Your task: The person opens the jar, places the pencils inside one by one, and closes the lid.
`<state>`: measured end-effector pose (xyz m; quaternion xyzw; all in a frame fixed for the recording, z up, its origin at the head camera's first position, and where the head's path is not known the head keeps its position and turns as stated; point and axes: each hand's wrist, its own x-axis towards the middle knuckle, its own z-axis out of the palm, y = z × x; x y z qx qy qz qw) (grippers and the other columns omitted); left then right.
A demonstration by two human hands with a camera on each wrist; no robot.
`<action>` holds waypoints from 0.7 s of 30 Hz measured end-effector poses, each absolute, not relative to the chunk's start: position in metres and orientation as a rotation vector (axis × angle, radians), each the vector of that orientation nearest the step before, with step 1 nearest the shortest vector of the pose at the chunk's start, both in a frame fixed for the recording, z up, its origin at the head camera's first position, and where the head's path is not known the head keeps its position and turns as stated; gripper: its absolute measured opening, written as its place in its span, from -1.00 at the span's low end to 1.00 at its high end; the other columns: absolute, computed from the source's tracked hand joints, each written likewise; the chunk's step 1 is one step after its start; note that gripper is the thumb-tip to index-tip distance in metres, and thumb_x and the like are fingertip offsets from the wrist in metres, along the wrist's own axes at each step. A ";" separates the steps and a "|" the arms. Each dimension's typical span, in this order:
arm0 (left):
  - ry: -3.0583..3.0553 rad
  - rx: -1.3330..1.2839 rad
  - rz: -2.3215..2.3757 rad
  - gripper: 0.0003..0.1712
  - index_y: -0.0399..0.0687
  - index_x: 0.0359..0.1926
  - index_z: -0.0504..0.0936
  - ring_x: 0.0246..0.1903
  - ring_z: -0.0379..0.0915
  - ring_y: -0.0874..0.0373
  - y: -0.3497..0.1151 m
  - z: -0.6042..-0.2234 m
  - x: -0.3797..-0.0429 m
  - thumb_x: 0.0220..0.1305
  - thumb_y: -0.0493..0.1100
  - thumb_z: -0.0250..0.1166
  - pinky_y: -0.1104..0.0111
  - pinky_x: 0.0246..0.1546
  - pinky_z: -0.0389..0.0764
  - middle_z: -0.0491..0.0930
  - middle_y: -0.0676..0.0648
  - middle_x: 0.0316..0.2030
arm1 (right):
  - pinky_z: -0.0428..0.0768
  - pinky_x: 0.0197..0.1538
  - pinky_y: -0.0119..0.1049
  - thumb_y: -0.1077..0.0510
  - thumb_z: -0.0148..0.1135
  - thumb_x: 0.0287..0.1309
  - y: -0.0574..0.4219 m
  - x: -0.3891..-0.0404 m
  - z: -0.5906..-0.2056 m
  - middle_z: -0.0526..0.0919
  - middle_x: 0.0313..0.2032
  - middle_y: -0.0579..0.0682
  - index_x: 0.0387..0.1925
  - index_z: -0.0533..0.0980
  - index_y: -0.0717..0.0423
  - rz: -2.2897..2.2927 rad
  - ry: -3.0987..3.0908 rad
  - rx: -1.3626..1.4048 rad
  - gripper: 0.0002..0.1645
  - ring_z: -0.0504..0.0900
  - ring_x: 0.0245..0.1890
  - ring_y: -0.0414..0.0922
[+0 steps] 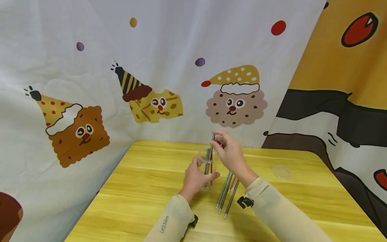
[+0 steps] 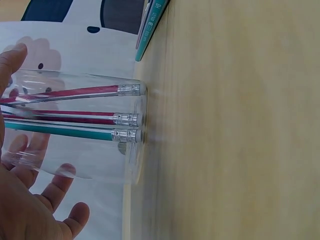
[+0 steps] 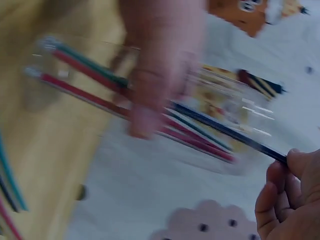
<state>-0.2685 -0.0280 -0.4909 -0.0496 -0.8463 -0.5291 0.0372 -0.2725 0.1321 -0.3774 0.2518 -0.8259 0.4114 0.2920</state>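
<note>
So the biggest thing by far was the printed cloth [image 1: 175, 43] (party-hatted snacks all over it, kinda hard to ignore), hanging beyond both hands. Under them was the wood-grain table [image 1: 136, 201].

The person's left hand [image 1: 195, 178] was curled round a clear plastic cup [image 2: 100, 161], thumb on the near side, and the cup looked to be standing on the table. It already held a few pencils, including a teal pencil [image 2: 60, 129], eraser ends down.

Next size down was the bundle of loose pencils [image 1: 226, 192] on the table, nearer the body than the right hand [image 1: 231, 154] and partly under that forearm. A clear round lid [image 1: 282, 172] lay off to the right of the same hand.

Last and slimmest, one dark pencil [image 3: 225, 131]: the right fingertips had its top end in a narrow pinch. Everything hinged on how that pencil lined up, honestly. It ran down from the pinch with a slight lean to the left, through the cup's mouth, roughly along the cup's own length. The left fingers hid its lower end in the right wrist view, so no telling how deep it sat.
</note>
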 end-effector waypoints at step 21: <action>-2.606 -0.148 -1.666 0.07 0.06 0.41 0.41 0.40 0.45 -0.30 -0.026 -0.490 -0.267 0.01 0.37 0.67 -0.19 0.29 0.60 0.49 -0.21 0.43 | 0.73 -0.21 -0.26 0.09 0.33 0.49 0.127 -0.267 -0.400 0.78 -0.15 -0.03 0.03 0.71 0.05 0.867 -2.427 0.678 -0.79 0.71 -0.26 -0.17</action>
